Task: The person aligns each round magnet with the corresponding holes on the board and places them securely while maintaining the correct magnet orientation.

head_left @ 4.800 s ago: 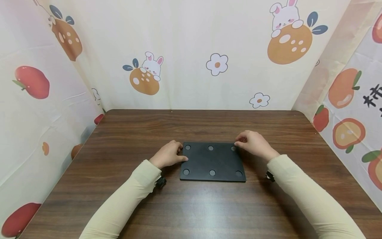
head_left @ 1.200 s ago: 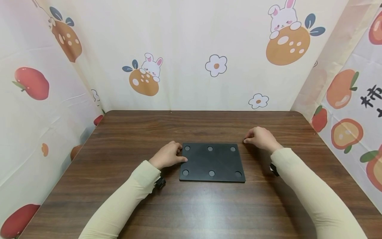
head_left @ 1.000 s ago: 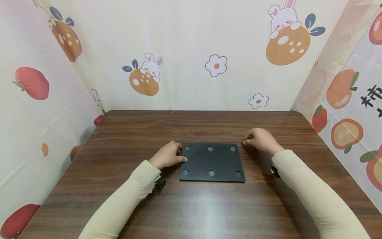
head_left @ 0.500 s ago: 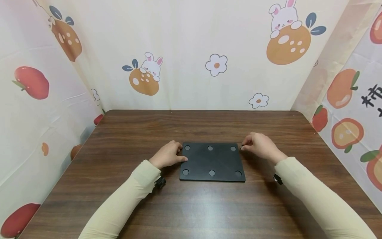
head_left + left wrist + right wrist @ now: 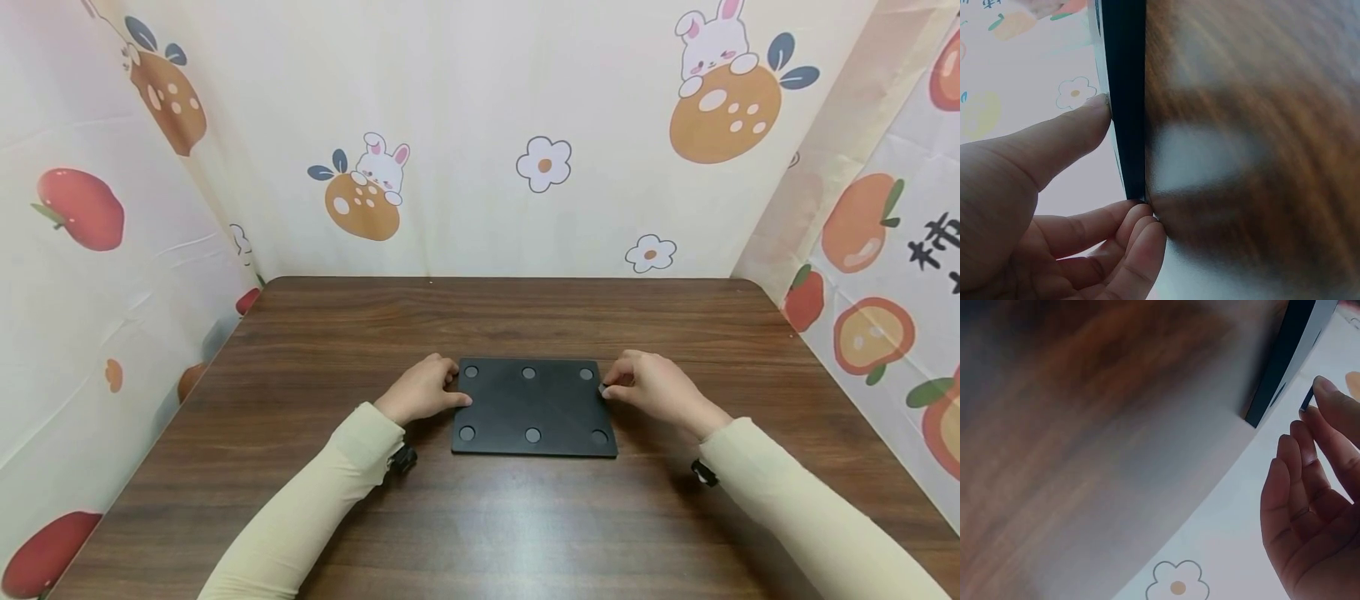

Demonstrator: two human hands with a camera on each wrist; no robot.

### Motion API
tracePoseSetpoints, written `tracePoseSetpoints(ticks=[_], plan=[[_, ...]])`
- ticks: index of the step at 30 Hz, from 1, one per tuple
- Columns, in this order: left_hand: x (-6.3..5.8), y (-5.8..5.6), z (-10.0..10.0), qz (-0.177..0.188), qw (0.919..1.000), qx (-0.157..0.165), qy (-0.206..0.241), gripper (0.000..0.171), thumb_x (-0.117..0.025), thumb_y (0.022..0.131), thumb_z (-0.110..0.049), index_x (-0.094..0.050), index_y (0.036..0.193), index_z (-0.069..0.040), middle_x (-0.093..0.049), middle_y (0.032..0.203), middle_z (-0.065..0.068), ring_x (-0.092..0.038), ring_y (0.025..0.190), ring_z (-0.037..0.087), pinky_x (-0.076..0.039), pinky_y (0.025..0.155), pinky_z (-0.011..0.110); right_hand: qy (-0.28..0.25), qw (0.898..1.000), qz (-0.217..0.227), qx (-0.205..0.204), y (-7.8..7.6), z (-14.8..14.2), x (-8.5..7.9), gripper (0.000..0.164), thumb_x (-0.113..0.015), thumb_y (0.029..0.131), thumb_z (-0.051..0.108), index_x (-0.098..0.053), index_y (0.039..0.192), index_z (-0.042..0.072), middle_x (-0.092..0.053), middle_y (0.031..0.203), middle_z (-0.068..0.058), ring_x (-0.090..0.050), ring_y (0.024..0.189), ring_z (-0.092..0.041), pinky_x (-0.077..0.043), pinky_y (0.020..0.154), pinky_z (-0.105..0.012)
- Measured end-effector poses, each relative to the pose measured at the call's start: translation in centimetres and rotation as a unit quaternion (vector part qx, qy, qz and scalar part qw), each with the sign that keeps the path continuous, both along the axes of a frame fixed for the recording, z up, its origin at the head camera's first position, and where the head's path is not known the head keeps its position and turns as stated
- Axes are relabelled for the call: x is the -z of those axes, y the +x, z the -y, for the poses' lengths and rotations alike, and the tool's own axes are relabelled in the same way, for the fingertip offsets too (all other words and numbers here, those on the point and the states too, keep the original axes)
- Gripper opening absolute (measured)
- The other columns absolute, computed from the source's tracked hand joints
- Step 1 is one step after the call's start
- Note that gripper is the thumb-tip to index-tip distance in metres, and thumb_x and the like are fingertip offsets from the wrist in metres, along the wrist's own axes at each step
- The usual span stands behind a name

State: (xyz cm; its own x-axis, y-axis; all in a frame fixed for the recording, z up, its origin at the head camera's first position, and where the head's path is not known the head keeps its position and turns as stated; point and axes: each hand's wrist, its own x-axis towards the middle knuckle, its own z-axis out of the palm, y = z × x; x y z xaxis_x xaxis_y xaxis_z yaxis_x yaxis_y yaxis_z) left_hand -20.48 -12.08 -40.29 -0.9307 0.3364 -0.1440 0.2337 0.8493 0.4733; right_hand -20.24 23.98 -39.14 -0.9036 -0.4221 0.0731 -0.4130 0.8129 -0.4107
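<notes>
A black rectangular board (image 5: pixel 536 404) lies flat on the table, with several round recesses along its back and front edges. My left hand (image 5: pixel 422 388) holds the board's left edge. In the left wrist view its thumb (image 5: pixel 1085 125) presses the board's face while the curled fingers (image 5: pixel 1138 250) meet its edge at the corner. Beside the board's right edge is my right hand (image 5: pixel 652 385), pinching a small thin dark disc (image 5: pixel 1307 400) between thumb and forefinger. The other fingers of that hand curl loosely below, and the disc shows edge-on, apart from the board.
The brown wood-grain table (image 5: pixel 337 517) extends around the board on all sides. Behind it hangs a pale curtain (image 5: pixel 465 100) printed with rabbits, fruit and flowers. Similar printed cloth (image 5: pixel 82 333) hangs along the left side and the right.
From the back right recess, my right hand moved out to the right. Over the last second it came nearer along the right edge, holding the disc. My left hand stayed put.
</notes>
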Motion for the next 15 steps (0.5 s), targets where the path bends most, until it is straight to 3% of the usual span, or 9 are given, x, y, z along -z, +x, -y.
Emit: tracePoseSetpoints(ticks=[15], plan=[[0.1,0.0,0.0,0.005,1.0000,-0.002,0.000,0.056,-0.076,0.086,-0.034,-0.060,0.128,-0.001,-0.059,0.117,0.012,-0.060,0.103,0.023,-0.052,0.090,0.040,0.000,1.000,0.024,-0.011,2.3,0.5,0.1,0.006,-0.079,0.083,0.022,-0.076,0.086,0.025,-0.061,0.085,0.013,-0.056,0.074,-0.004,-0.047,0.066,-0.026]])
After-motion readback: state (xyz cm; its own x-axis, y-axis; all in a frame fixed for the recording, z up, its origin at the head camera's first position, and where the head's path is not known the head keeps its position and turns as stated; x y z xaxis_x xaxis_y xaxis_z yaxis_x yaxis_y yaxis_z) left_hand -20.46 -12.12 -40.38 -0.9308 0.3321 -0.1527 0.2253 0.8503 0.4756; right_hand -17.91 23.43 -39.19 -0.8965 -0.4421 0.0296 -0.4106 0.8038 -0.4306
